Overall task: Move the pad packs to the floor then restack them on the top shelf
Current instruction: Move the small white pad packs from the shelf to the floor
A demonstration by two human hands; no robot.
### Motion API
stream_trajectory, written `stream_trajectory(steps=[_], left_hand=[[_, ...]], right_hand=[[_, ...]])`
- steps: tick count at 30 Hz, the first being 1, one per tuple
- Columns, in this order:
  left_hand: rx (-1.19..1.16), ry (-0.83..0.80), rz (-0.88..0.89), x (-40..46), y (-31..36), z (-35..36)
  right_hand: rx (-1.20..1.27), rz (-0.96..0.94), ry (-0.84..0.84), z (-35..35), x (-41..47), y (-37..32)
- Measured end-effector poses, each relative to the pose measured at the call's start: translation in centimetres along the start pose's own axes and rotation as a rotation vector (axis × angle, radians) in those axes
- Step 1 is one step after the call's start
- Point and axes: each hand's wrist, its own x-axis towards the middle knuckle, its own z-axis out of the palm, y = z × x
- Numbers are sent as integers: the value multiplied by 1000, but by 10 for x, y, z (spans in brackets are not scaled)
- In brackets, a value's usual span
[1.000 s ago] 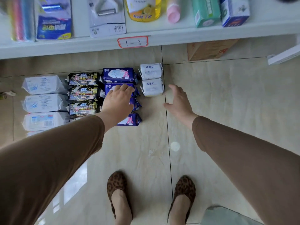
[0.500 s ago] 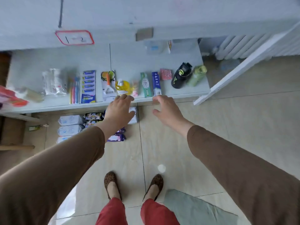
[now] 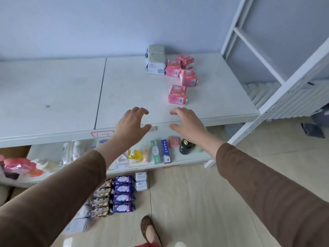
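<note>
On the white top shelf several pink pad packs stand at the back right, one of them nearer the front, beside a stack of grey-white packs. My left hand and my right hand hover over the shelf's front edge, both empty with fingers spread, short of the nearest pink pack. On the floor below lie rows of pad packs: purple ones, dark patterned ones, small white ones and pale ones, partly hidden by my left sleeve.
A lower shelf holds toothpaste boxes, a yellow bottle, a black item and pink bags at the left. A white rack frame stands to the right. My foot is on the tile floor.
The view has risen from the floor packs to the top shelf. Both empty hands came up from beside the floor packs to the top shelf's front edge.
</note>
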Motion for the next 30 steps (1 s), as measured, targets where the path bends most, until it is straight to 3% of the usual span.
stream_trajectory(steps=[12, 20, 30], left_hand=[[-40, 12, -18, 161, -6, -37], [-129, 45, -183, 295, -26, -33], [-390, -59, -563, 440, -56, -15]], right_hand=[[99, 58, 70, -64, 155, 19], [100, 72, 77, -87, 300, 48], [-230, 89, -263, -66, 408, 55]])
